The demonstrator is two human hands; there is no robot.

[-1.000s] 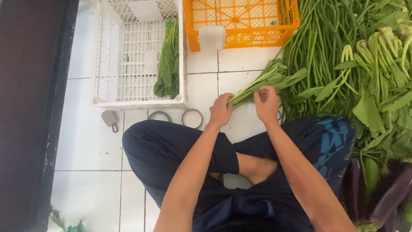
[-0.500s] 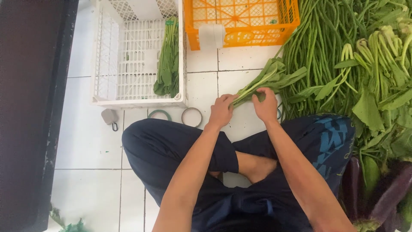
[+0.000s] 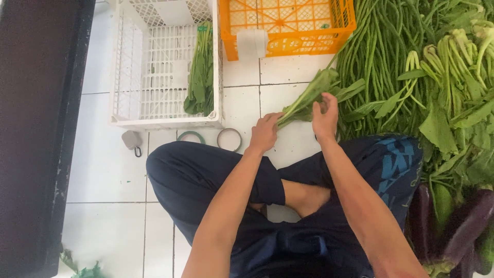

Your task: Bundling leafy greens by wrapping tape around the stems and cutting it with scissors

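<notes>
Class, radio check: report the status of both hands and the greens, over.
Left hand grips stem end of leafy bunch. Right hand pinches it midway. Bunch held above tiled floor; tape rolls beside knee, nothing blocking.

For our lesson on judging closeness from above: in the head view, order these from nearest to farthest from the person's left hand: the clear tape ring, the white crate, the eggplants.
From the left hand:
1. Clear tape ring, on the floor tiles just to its left.
2. White crate, farther left and up, holding a green bundle.
3. Eggplants, far off at the lower right edge.
</notes>
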